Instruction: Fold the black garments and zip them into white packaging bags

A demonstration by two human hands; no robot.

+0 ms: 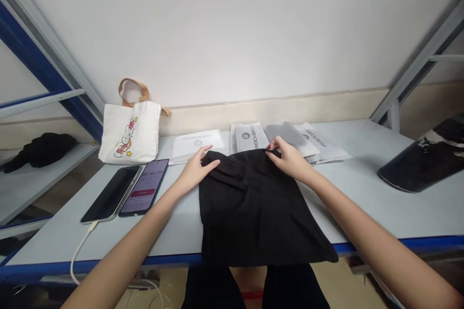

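Note:
A black cloth [253,212] lies flattened across the desk, its near hem hanging over the front edge. It is wrinkled towards its upper left corner. At that corner rests my left hand [194,171], thumb over the fabric and index finger stretched apart from it beyond the far edge; its other fingers are mostly hidden. My right hand [290,159] pinches the far right corner of the cloth between thumb and fingers. Just behind the cloth lie pale ROCKBROS packets [250,137], close to both hands.
To the left are a dark-screened phone [110,195] with a white cable, a phone showing a timer [145,188], and a canvas tote bag [130,133] against the wall. A dark cylindrical object [422,159] lies at right. Metal frame posts [416,63] flank the desk [366,193].

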